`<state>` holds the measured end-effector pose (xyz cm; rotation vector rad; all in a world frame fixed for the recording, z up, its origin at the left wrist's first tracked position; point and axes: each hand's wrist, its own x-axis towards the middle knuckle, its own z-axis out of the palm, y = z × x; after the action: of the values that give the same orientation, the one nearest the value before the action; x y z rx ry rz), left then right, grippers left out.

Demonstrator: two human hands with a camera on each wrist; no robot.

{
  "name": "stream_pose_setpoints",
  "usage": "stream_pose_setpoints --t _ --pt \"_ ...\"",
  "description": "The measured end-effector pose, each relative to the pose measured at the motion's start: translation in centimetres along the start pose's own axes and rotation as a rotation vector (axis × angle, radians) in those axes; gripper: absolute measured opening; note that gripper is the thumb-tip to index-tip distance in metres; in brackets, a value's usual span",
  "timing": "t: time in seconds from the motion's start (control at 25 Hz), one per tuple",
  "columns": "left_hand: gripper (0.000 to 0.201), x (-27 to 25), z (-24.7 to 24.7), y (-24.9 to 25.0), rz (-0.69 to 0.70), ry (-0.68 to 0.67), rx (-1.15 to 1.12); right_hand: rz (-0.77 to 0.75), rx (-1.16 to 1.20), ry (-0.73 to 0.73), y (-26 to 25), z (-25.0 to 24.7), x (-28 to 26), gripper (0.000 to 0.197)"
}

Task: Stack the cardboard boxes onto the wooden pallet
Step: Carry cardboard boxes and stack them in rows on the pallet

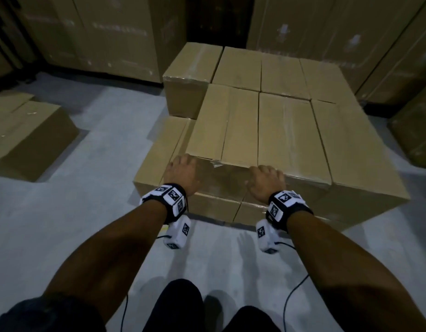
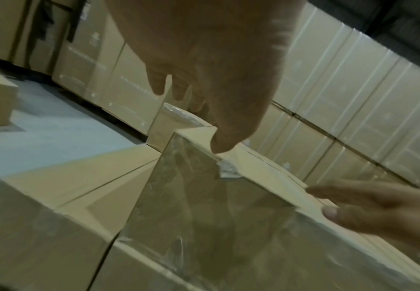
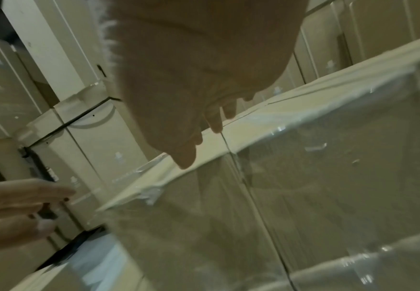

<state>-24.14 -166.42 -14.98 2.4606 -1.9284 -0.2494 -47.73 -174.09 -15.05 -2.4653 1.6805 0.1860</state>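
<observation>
A stack of taped cardboard boxes (image 1: 286, 130) stands in front of me in two layers; the wooden pallet is hidden under it. Both my hands are at the near top edge of the upper layer's left front box (image 1: 224, 125). My left hand (image 1: 182, 167) rests on its left corner with fingers relaxed, the thumb tip touching the edge (image 2: 219, 145). My right hand (image 1: 267, 177) lies on the right corner, fingers straight (image 2: 368, 198). The box's glossy taped front face (image 2: 204, 216) (image 3: 179, 226) hangs below both hands. The right wrist view has my right hand (image 3: 191, 110) above that edge.
A lower box (image 1: 159, 152) sits left of the held one, and a taller pair (image 1: 190, 75) behind it. A loose box (image 1: 27, 137) lies on the grey floor (image 1: 87, 212) at left. Wrapped stacks of boxes (image 1: 99, 32) wall in the back and right.
</observation>
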Motion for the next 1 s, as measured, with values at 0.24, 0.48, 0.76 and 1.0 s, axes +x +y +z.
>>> stream_pose_setpoints --t 0.24,0.48,0.76,1.0 --pt "0.047 -10.1 -9.5 0.9 0.021 0.001 0.010 0.001 0.187 -0.122 -2.9 -8.4 -9.3 0.049" --pt "0.039 -18.3 -10.2 1.1 -0.084 0.068 -0.048 -0.113 0.207 -0.134 -5.5 -9.3 -14.9 0.043" --pt "0.040 -30.4 -8.6 -1.3 -0.339 0.100 -0.141 -0.392 0.162 -0.248 -11.6 -6.9 -19.5 0.048" --pt "0.047 -38.9 -7.2 -6.0 -0.572 0.092 -0.171 -0.595 0.180 -0.275 -19.1 -6.0 -22.9 0.056"
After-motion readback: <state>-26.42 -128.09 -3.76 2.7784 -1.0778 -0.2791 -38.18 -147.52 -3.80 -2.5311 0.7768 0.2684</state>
